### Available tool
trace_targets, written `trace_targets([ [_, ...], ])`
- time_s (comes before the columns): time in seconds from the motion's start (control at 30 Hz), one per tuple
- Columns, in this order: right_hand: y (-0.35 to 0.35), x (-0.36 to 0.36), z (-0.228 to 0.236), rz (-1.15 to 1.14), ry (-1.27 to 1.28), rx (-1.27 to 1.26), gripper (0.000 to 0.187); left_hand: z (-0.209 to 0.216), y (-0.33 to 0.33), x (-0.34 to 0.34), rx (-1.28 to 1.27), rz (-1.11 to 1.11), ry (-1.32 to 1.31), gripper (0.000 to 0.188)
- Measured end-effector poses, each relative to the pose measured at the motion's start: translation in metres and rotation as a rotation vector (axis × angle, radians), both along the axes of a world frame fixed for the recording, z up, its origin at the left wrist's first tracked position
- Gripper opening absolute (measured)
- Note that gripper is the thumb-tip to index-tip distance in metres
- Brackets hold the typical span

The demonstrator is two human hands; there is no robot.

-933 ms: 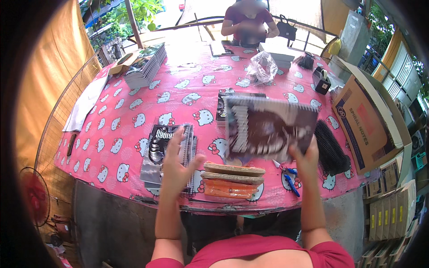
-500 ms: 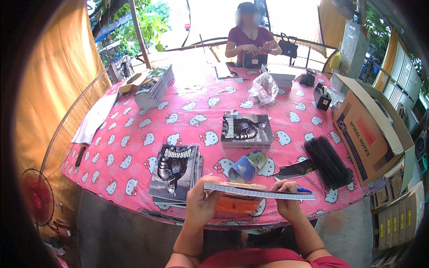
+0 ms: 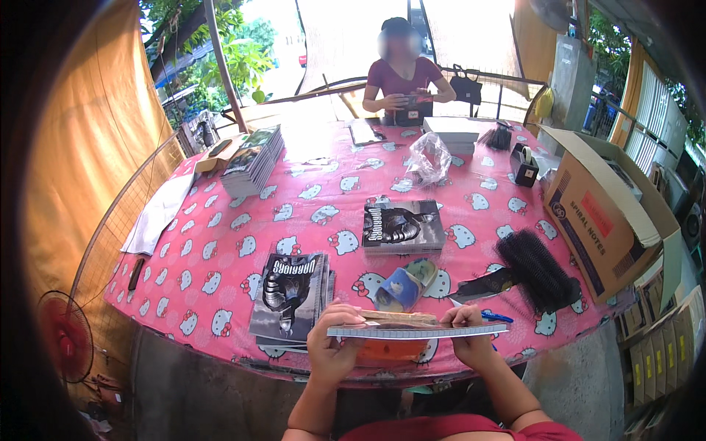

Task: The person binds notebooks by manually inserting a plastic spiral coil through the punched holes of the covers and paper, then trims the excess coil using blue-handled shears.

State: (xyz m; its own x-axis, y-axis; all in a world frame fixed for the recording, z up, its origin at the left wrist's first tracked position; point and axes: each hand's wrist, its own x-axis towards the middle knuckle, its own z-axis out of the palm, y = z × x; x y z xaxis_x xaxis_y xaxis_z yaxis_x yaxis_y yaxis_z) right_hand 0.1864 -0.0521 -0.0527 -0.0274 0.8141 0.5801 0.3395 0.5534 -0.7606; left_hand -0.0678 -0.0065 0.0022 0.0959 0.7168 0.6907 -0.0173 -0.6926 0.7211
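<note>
Grey-and-black glossy notebook stack (image 3: 403,226): lies mid-counter on the pink, cat-printed counter (image 3: 243,259); places below go by it.
Thin white-edged spiral-bound notebook (image 3: 419,333): nearer the person than the stack, held edge-on above an orange plastic-wrapped bundle (image 3: 393,350).
Left hand (image 3: 336,339): fingers curled around the notebook's left end, gripping.
Right hand (image 3: 469,338): fingers gripping near its right end, close to a blue-handled tool (image 3: 497,317).
Just changed: the notebook was flat-on in the right hand alone, the left hand spread; both now grip it.
Bearing on the work: the shared hold looks steadier, keeping the edge roughly level.
Black wire coils (image 3: 540,273): right of the stack, slightly nearer the person.
</note>
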Motion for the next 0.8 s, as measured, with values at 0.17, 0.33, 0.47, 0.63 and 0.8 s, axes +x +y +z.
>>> trace_targets([
  [0.17, -0.001, -0.004, -0.011, 0.006, 0.086, 0.025, 0.025, -0.002, -0.005, -0.001, 0.076, 0.044, 0.069, 0.028],
  [0.33, 0.004, 0.003, -0.040, -0.121, -0.154, 0.046, 0.030, -0.007, 0.000, -0.001, -0.008, 0.051, 0.107, 0.055],
  [0.47, -0.007, 0.007, -0.028, -0.010, -0.371, -0.485, 0.047, -0.023, -0.008, 0.007, -0.279, 0.131, -0.183, 0.079],
  [0.63, -0.014, 0.039, 0.065, -0.457, -0.114, 0.098, 0.078, -0.040, -0.008, 0.011, -0.470, 0.177, -0.250, 0.086],
  [0.8, -0.060, 0.090, 0.126, -0.767, -0.140, 0.217, 0.066, -0.057, 0.001, 0.019, -0.359, 0.147, -0.260, 0.079],
])
